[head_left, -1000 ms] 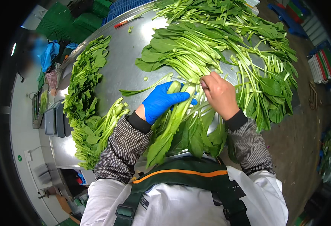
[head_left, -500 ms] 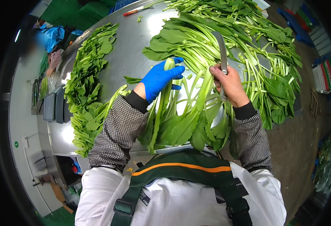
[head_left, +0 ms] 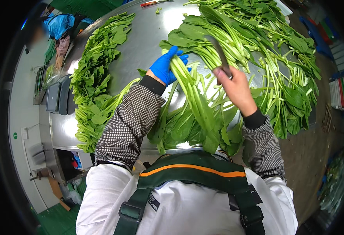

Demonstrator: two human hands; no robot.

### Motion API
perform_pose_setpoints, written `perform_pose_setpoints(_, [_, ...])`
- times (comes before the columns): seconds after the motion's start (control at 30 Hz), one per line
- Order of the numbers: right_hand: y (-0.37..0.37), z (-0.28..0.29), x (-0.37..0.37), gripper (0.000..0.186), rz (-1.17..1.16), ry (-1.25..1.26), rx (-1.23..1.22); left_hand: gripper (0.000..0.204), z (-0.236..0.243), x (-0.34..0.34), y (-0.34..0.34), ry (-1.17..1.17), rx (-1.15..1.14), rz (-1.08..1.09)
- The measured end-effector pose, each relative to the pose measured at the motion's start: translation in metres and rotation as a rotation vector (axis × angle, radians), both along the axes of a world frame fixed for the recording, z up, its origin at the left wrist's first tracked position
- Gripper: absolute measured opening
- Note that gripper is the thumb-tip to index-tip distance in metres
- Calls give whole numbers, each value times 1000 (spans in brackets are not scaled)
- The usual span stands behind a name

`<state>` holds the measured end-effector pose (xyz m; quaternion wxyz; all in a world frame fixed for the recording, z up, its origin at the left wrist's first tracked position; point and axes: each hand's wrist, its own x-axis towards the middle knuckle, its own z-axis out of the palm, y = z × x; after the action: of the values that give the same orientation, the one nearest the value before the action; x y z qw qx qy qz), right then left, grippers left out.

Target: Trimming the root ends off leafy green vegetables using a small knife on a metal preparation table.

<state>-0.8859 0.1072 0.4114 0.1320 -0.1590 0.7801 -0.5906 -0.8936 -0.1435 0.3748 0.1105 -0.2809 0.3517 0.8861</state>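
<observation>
In a blue glove, my left hand (head_left: 167, 66) grips long-stemmed leafy greens (head_left: 191, 92) near their stem ends, the leaves hanging toward me. My bare right hand (head_left: 234, 86) is closed on the handle of a knife (head_left: 219, 53) with a curved blade, which points away and to the left. The handle is mostly hidden by my fingers. Beyond the blade lies a pile of greens (head_left: 219, 43) with pale cut stems. Loose leaves (head_left: 176, 129) spread on the table between my forearms, close to the near edge.
A row of greens (head_left: 95, 74) runs along the left of the metal table (head_left: 144, 43). More greens (head_left: 293, 86) cover its right side. A red-handled tool (head_left: 151, 3) lies at the far edge. A grey box-like device (head_left: 58, 96) and another person's arm (head_left: 63, 49) are at left.
My left hand now holds the greens slanted to the right rather than upright. The knife has moved slightly left, its blade tilted further left. The head view has shifted a little.
</observation>
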Motion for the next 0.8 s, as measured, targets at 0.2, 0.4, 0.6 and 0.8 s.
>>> perform_pose_setpoints(0.2, [-18,-16,31,55,189,185,318,35,-8,-5,-11,-193,206,167])
perform_pose_setpoints(0.4, [-3,-48,9,27,170,-265,45,33,-5,3,-11,-214,-9,94])
perform_pose_setpoints(0.6, [4,-26,20,31,125,-424,-24,34,-16,1,-6,-384,-232,184])
perform_pose_setpoints(0.8, [0,-14,45,41,276,86,303,37,-29,-3,-8,-351,-262,169])
